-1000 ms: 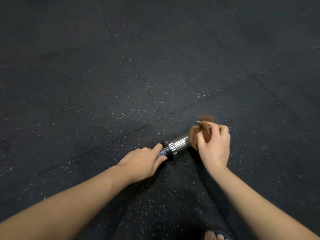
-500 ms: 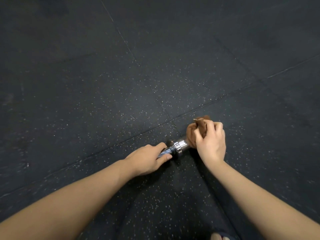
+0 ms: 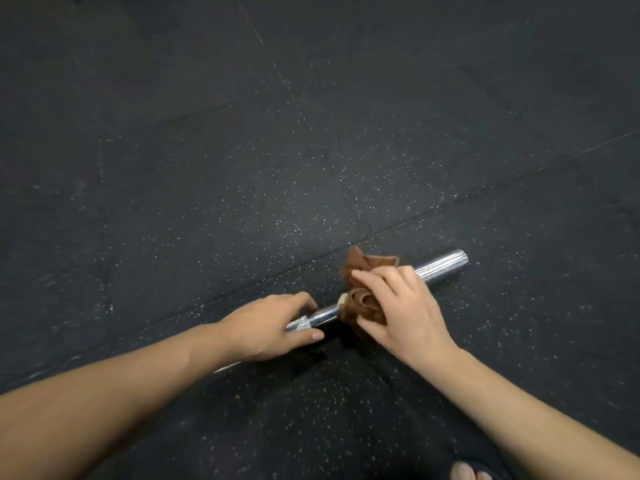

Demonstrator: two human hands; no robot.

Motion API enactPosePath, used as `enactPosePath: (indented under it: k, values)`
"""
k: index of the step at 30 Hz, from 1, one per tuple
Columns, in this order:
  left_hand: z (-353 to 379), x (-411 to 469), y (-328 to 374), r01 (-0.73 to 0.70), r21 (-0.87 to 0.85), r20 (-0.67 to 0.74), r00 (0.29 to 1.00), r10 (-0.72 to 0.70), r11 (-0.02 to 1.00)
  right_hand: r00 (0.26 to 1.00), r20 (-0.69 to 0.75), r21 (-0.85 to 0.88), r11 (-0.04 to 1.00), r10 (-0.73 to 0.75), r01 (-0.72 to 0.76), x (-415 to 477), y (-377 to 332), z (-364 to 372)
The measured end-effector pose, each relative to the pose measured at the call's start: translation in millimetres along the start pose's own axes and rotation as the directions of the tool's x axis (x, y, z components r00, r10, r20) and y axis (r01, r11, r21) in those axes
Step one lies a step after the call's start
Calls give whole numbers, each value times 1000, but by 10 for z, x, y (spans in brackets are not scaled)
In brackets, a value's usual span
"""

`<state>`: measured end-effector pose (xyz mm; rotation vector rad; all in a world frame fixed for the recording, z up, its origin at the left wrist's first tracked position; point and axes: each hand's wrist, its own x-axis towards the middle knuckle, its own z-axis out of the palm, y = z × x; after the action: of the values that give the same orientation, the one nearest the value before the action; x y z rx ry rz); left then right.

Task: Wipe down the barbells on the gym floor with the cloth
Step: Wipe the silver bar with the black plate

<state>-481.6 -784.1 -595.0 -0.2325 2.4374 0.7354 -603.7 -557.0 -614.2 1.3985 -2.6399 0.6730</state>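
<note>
Gripping cloth (image 3: 360,299) round barbell (image 3: 441,263) — right hand (image 3: 401,317).

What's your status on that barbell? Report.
Left hand grips barbell. Right hand holds cloth wrapped round it. Bare end beyond cloth, nothing blocking.

left hand (image 3: 273,327) grips barbell (image 3: 441,263) | right hand (image 3: 401,310) grips brown cloth (image 3: 363,296) around sleeve

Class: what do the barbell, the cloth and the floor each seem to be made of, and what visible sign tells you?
The barbell: probably chromed steel, glossy; bright streaked reflections. The cloth: soft brown fabric, matt; it bunches into folds in the right hand. The floor: likely rubber tiles, matt black; pale flecks and straight seams.
</note>
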Motion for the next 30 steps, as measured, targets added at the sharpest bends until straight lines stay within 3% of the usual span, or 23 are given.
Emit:
enactPosePath:
  k: [2,5,10,12,16,19,22,27,30]
  values:
    - [31,-155,-103,25,-32,5,1000,-25,999,998,62,-118,993,-16,23,-37,-50,92]
    - [133,-321,-204,68,21,4,998,-68,997,999,44,-113,994,15,-10,-111,-124,109]
    - [154,-655,-309,110,38,11,994,-110,993,979,141,-195,965,-149,175,-199,-62,163]
    - [118,-772,-378,118,30,-1,993,-118,993,990,85,-190,974,-112,126,-114,-11,168]
    - [160,-815,-403,122,98,-23,992,-120,988,992,-9,-138,983,124,-124,-29,-263,241]
    - [235,-800,-382,106,208,-48,994,-99,972,999,50,-10,1000,6,-5,-26,-592,346]
    - [231,-807,-409,109,191,-47,994,-102,976,991,110,21,997,-74,73,36,-622,333]
    - [230,-807,-400,99,192,-29,995,-95,976,987,40,-142,979,155,-148,-6,-247,166]
    - [264,-820,-382,108,233,-51,994,-98,967,985,38,-103,981,167,-162,21,-393,245]
